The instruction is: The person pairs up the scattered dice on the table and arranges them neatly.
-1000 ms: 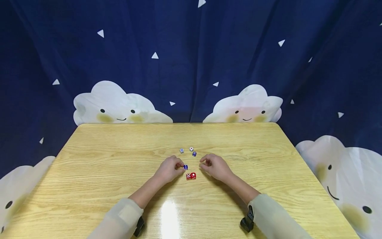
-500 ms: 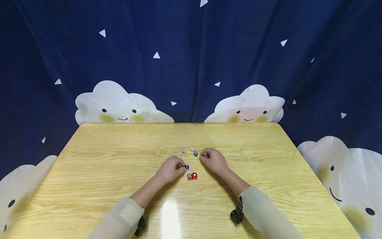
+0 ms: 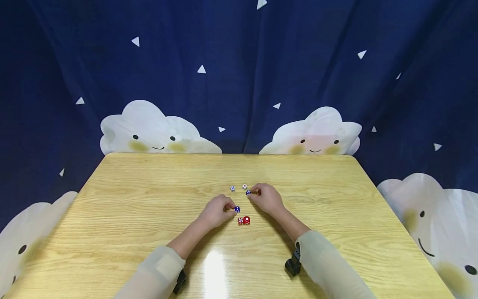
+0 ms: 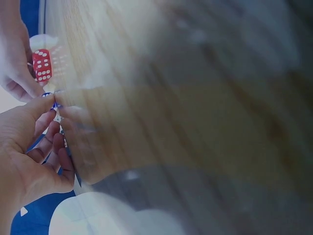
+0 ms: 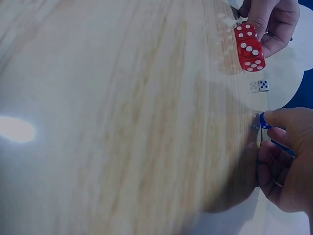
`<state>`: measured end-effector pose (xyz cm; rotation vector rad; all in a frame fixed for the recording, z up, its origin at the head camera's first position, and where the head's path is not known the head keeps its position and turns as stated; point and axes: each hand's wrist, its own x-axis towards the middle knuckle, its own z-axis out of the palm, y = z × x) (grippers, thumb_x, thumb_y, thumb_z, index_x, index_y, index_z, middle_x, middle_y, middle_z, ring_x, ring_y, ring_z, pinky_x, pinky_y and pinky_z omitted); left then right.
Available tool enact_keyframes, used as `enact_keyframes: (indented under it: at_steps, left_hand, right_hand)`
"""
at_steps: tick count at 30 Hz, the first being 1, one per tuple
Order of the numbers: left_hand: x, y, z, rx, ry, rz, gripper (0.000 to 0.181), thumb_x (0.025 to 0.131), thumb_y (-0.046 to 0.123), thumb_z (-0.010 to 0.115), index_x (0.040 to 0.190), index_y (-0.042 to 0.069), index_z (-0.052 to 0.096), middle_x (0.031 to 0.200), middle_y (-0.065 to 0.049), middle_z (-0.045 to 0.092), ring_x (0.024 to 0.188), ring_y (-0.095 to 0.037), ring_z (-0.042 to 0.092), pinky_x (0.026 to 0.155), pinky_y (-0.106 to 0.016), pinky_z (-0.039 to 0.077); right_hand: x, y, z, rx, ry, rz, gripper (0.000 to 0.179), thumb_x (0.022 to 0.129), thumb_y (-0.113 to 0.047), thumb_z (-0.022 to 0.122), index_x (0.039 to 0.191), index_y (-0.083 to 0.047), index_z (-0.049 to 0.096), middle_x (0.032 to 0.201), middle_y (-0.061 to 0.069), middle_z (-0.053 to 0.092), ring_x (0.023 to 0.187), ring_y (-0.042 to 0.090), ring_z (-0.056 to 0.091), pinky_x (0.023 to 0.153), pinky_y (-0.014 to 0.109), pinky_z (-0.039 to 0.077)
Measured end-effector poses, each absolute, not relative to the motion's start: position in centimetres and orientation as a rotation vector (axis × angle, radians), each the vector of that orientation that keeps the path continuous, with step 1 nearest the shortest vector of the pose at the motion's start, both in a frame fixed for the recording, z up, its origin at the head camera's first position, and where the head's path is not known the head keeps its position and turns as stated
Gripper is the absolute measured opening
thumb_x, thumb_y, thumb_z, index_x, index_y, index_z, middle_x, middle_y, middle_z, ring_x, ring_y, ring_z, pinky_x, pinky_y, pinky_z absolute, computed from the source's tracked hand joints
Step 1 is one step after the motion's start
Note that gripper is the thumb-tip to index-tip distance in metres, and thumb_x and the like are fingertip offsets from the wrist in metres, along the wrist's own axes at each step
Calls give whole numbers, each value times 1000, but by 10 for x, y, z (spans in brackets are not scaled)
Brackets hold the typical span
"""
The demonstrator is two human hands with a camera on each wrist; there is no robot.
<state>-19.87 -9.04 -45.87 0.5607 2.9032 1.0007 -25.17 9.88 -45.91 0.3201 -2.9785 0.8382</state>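
My left hand [image 3: 218, 212] pinches a blue die [image 3: 237, 209] between thumb and fingertips, low at the table. Farther back, my right hand [image 3: 268, 199] has thumb and finger on a second blue die [image 3: 248, 192]; in the right wrist view that blue die [image 5: 265, 120] shows at the thumb tip. A smaller red die [image 3: 240, 221] and a larger red die [image 3: 247, 220] sit side by side in front of the hands. Behind them lie two white dice, one on the left [image 3: 232, 189] and one on the right [image 3: 244, 187], the latter close to my right fingertips.
The light wooden table [image 3: 157, 182] runs back to a dark blue curtain [image 3: 239, 74] printed with white clouds and triangles. A bright glare patch [image 3: 215, 270] lies on the near tabletop. Black wrist cameras hang under both sleeves.
My right hand has moved back and slightly left, from apart to touching the blue die at the back. My left hand stays at its blue die. The whole view shifts slightly.
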Motion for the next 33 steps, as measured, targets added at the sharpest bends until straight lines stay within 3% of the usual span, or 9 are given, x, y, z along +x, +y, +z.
enact_keyframes:
  at_steps: [33]
  left_hand:
    - [-200, -89, -458, 574, 2900, 976, 15, 76, 21, 67, 85, 9, 64, 74, -2, 52, 66, -9, 43, 60, -21, 37]
  right_hand:
    - [-231, 110, -451, 460, -2949, 870, 18, 77, -32, 65, 89, -19, 66, 63, -7, 51, 57, 8, 44, 52, 23, 35]
